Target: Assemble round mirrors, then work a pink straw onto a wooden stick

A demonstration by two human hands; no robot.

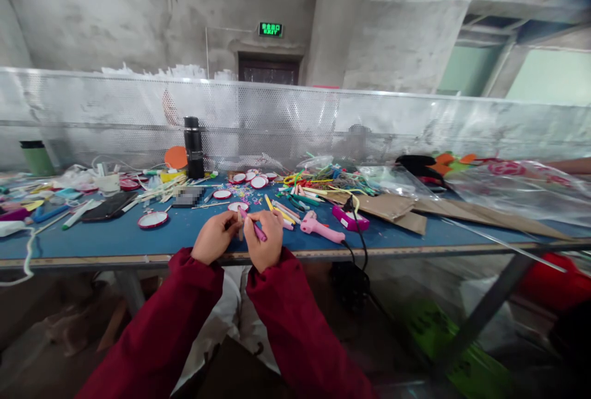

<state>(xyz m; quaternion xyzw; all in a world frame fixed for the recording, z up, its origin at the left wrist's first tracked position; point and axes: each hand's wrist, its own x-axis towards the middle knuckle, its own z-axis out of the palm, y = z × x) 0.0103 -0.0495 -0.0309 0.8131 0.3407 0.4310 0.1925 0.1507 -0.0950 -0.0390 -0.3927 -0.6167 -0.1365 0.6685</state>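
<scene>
Blue table (184, 239), green EXIT sign (270, 29), purple stick (258, 231)

A blue-topped table (138, 239) spans the frame's middle. On it lie red-rimmed round lids (152, 219) left of centre, a black flask (194, 148) behind, coloured sticks (295, 199) (a loose heap) at centre, a pink glue gun (318, 228) and cardboard sheets (392, 208) to the right.

left grip (215, 237) fingers curled, pinching | right grip (265, 239) fisted | grips nearly touching, forearms converging
</scene>
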